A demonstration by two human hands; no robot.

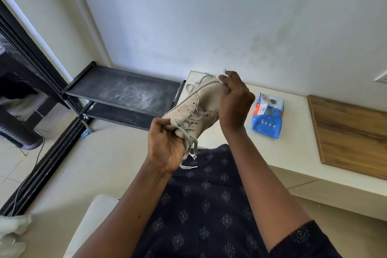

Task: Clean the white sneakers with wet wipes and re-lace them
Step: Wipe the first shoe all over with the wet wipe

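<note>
Head view, sneaker: an off-white sneaker (206,100) is held in the air above the near edge of the white counter (293,153), tilted, toe end toward the person, heel end up and away by the wall.
Head view, left hand: the left hand (165,144) is closed around the toe end, fingers curled tight over the upper and the laces (189,132); loose lace ends hang below the palm.
Head view, right hand: the right hand (234,98) lies over the heel side, fingers bent and pinching a small white wipe (221,76) against the heel rim.
Head view, wipes pack: a blue pack of wet wipes (268,116) lies flat on the counter, just right of the right wrist, apart from the sneaker.
Head view, edges: a wooden board (351,134) covers the counter's right part; its left edge runs near the pack.
Head view, open room: bare counter lies between pack and board; a black shoe rack (125,94) stands left of the counter end, with open floor before it.
</note>
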